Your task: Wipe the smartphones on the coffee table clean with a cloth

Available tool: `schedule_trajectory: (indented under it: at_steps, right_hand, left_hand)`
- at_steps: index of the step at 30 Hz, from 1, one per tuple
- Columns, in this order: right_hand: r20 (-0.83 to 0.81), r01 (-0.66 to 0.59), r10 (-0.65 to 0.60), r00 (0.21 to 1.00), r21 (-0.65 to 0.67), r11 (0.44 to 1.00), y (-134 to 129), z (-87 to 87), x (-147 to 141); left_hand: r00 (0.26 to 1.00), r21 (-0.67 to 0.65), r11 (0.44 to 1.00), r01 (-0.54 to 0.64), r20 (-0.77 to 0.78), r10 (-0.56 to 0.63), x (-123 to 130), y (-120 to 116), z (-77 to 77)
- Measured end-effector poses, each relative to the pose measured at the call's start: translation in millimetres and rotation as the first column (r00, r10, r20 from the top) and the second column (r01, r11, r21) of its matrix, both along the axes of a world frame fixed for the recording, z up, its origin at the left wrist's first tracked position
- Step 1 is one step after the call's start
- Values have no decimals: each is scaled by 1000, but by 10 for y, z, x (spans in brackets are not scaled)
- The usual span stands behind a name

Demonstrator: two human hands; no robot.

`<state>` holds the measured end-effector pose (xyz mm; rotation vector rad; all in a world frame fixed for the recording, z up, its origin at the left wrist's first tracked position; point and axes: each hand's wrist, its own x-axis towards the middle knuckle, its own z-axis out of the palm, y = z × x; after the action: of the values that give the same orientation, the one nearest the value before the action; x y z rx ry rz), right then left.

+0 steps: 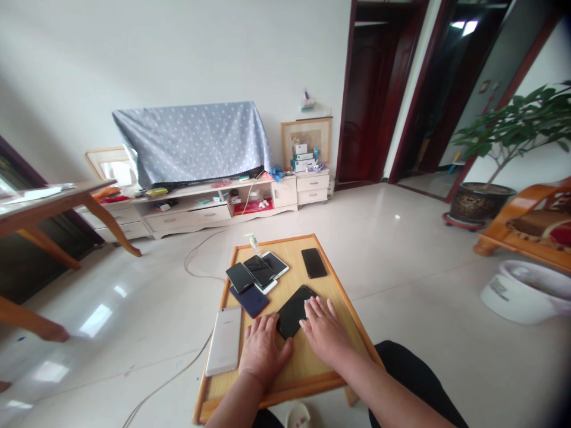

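Note:
A black smartphone (292,315) lies at a slant on the small wooden table (307,371). My left hand (263,351) grips its lower left corner, with the fingers at the left edge and the thumb near the bottom edge. Flat across its right side rests my right hand (328,333), fingers stretched out. A small pale patch shows at those fingertips; I cannot tell whether it is a thing or a reflection. Beside my left hand is a silver phone (224,342), back up. Farther off lie a dark blue phone (250,300) and several overlapping phones (259,270).
Another black phone (314,263) lies at the table's far right. A pump bottle (253,242) stands at the far edge. A cable (178,362) runs over the floor at left. A white tub (526,291) and a potted plant (482,202) stand at right.

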<state>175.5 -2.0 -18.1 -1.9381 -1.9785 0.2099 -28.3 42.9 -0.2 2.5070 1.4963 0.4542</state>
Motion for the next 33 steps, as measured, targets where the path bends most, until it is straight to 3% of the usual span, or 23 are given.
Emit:
schedule_trajectory:
  at_steps: [5, 12, 15, 19, 21, 25, 27, 33]
  right_hand:
    - [-35, -85, 84, 996, -26, 996, 176, 121, 23]
    - [-27, 27, -26, 999, 73, 997, 134, 7, 36]
    - [10, -7, 7, 1000, 36, 999, 107, -39, -28]
    - [18, 31, -30, 999, -25, 999, 137, 46, -167]
    - [-13, -28, 27, 1000, -39, 999, 114, 109, -251]
    - [-78, -302, 299, 951, -18, 953, 13, 182, -307]
    - [-84, -343, 341, 936, -18, 939, 26, 195, -234]
    - [-5, -20, 20, 1000, -44, 999, 281, 154, -84]
  left_hand:
    - [1000, 1, 1000, -4, 10, 4, -3, 4, -12]
    - [1000, 15, 1000, 14, 22, -14, -17, 17, -17]
    - [1000, 5, 1000, 12, 20, -12, -20, 9, -12]
    - [1000, -8, 1000, 8, 28, -8, -25, -4, -3]
    - [999, -19, 1000, 1, 36, 0, -33, -3, 0]
    - [1000, -58, 998, 10, 30, -8, -52, 3, 6]
    - [999, -53, 999, 12, 38, -10, -53, 1, 16]
    - [999, -45, 999, -11, 47, 13, -31, -15, 63]
